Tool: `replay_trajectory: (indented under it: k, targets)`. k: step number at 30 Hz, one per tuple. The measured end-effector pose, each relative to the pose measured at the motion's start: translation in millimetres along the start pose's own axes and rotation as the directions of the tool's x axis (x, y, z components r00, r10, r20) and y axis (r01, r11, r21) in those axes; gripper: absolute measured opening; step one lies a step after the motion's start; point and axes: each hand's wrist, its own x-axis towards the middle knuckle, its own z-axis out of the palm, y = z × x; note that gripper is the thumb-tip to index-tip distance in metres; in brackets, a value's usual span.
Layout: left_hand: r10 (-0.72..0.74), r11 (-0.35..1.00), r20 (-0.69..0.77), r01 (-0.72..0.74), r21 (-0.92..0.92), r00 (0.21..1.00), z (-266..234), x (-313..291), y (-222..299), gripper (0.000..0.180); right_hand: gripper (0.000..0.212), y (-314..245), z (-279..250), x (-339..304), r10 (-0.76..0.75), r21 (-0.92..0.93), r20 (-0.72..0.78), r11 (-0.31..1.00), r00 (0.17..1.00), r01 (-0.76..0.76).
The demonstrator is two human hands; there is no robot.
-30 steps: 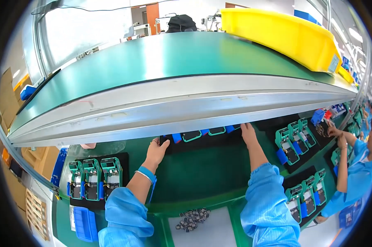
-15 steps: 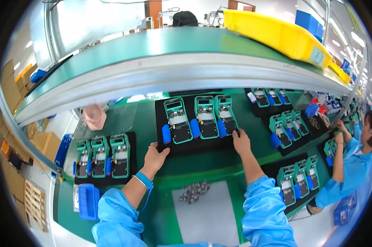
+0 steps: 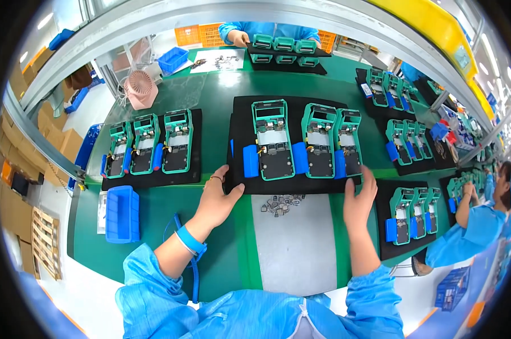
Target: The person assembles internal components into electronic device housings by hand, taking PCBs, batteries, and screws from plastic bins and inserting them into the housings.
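A black board [image 3: 272,187] lies before me, carrying three green device housings [image 3: 273,141] with blue blocks at their sides and circuit parts inside. At its front left corner is my left hand [image 3: 215,199], fingers along the side and thumb at the front edge. My right hand [image 3: 361,198] closes around the opposite front corner, with its fingertips slightly blurred beside the rightmost housing [image 3: 349,141]. Just under the board's front edge, a pile of small metallic parts [image 3: 281,204] sits on a pale grey sheet [image 3: 295,248].
Similar loaded boards [image 3: 193,152] stand left and right. A blue bin [image 3: 122,214] and pink fan [image 3: 141,89] are on the left. One person's hand [image 3: 239,38] holds a loaded board across the table; another person [image 3: 470,220] works at right. A metal shelf frame [image 3: 210,25] crosses above.
The view has tilted down, showing the table's far side and a person there. Relative to the grey sheet, the black board has come nearer to me, with both my hands at its corners.
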Motion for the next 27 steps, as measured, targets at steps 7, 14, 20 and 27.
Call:
replay_trajectory:
  k: [7,14,20,27]
  targets:
    - [0.426,0.877,-0.079,-0.391,0.278,0.901,4,3,36,0.068,0.011,-74,1,-60,-0.404,0.411,0.464,0.887,0.789,0.212]
    - [0.649,0.707,0.007,-0.607,0.362,0.761,24,20,46,0.059,0.008,-92,12,-53,-0.518,0.259,0.513,0.854,0.685,0.452]
    - [0.673,0.623,0.098,-0.633,0.459,0.733,51,31,47,0.052,0.007,-114,15,-47,-0.460,0.014,0.743,0.737,0.486,0.675]
    - [0.647,0.579,0.150,-0.609,0.543,0.748,52,38,38,0.053,0.007,-115,7,6,-0.519,0.284,0.811,0.753,0.270,0.594]
